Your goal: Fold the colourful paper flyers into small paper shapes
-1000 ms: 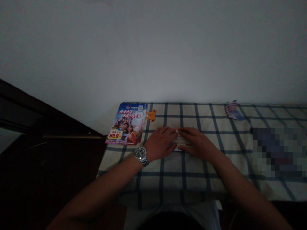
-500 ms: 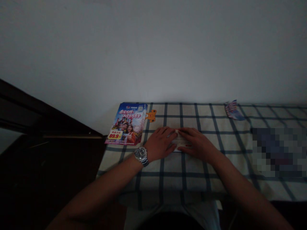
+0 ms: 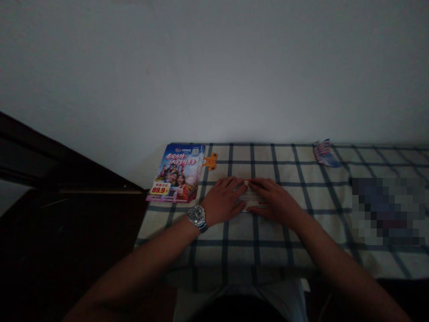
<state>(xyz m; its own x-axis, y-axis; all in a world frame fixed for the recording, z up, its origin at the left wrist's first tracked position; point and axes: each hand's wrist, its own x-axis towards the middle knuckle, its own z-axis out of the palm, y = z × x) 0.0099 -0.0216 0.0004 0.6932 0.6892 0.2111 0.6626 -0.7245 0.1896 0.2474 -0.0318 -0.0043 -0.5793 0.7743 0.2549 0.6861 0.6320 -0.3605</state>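
Note:
Both my hands rest on a small pale folded paper (image 3: 250, 197) that lies on the checked tablecloth (image 3: 268, 232). My left hand (image 3: 224, 200), with a metal watch (image 3: 197, 217) on its wrist, lies flat with fingers stretched over the paper's left part. My right hand (image 3: 274, 201) lies flat over the right part, fingers stretched toward the left hand. The fingertips of the two hands nearly meet at the paper's far edge. Most of the paper is hidden under the hands.
A colourful leaflet stack (image 3: 177, 172) lies at the table's far left corner, an orange clip (image 3: 212, 161) beside it. A crumpled printed paper (image 3: 323, 153) sits at the far right by the white wall (image 3: 214, 71). Dark furniture (image 3: 60, 188) stands to the left.

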